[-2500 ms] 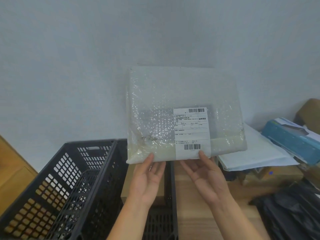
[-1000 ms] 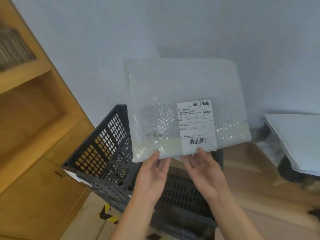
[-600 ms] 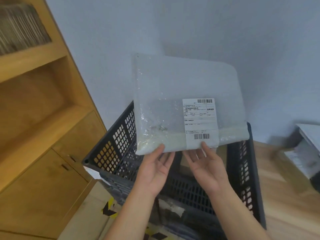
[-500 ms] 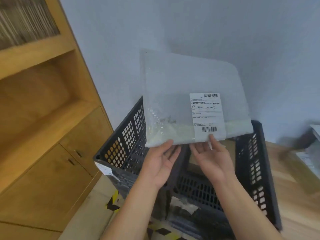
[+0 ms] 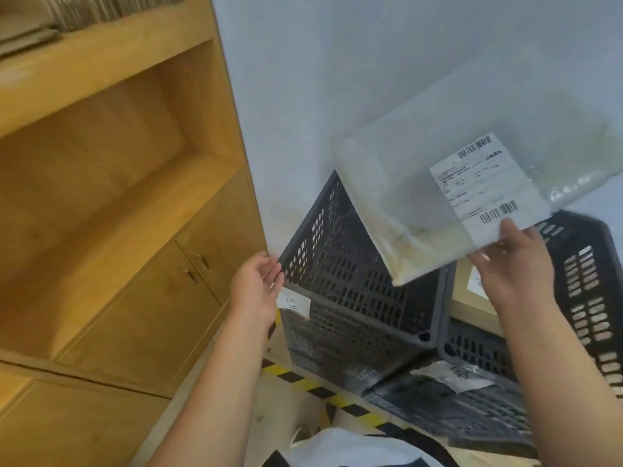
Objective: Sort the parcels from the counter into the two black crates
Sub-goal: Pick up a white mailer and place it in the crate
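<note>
**Room.** A wooden shelf unit (image 5: pixel 101 163) fills the left side of the view. It has open shelves above and cabinet doors (image 5: pixel 151 298) with small metal handles below. A plain pale wall (image 5: pixel 337 79) stands behind the work area. A strip of yellow-and-black tape (image 5: pixel 303 382) runs diagonally below the crates. The surface that carries the crates is mostly hidden. The frame is motion-blurred.

**Containers.** Two black perforated crates stand side by side, touching at their near corners.
- The left crate (image 5: pixel 354 271) shows its slotted inner walls. A white tag (image 5: pixel 293 301) is fixed to its outer front wall.
- The right crate (image 5: pixel 586 291) holds a brown cardboard box (image 5: pixel 468 298) with a white label on top. The right hand partly covers the box.
- Black plastic bags (image 5: pixel 438 399) lie below and in front of the crates. One bag bears a pale label.

**Task item.** The bubble-wrap parcel (image 5: pixel 421 183) is in the air above both crates and tilted. Its lower corner hangs over the left crate's interior, near the dividing walls. A white shipping label (image 5: pixel 485 183) with two barcodes faces the camera.

**Hands.**
- The right hand (image 5: pixel 515 267) grasps the parcel at its lower edge. The thumb presses on the shipping label and the fingers are behind the parcel.
- The left hand (image 5: pixel 258 288) is released and holds nothing. Its fingers are loosely curved, with the fingertips at the left crate's outer corner. Whether they touch the rim cannot be told.
</note>
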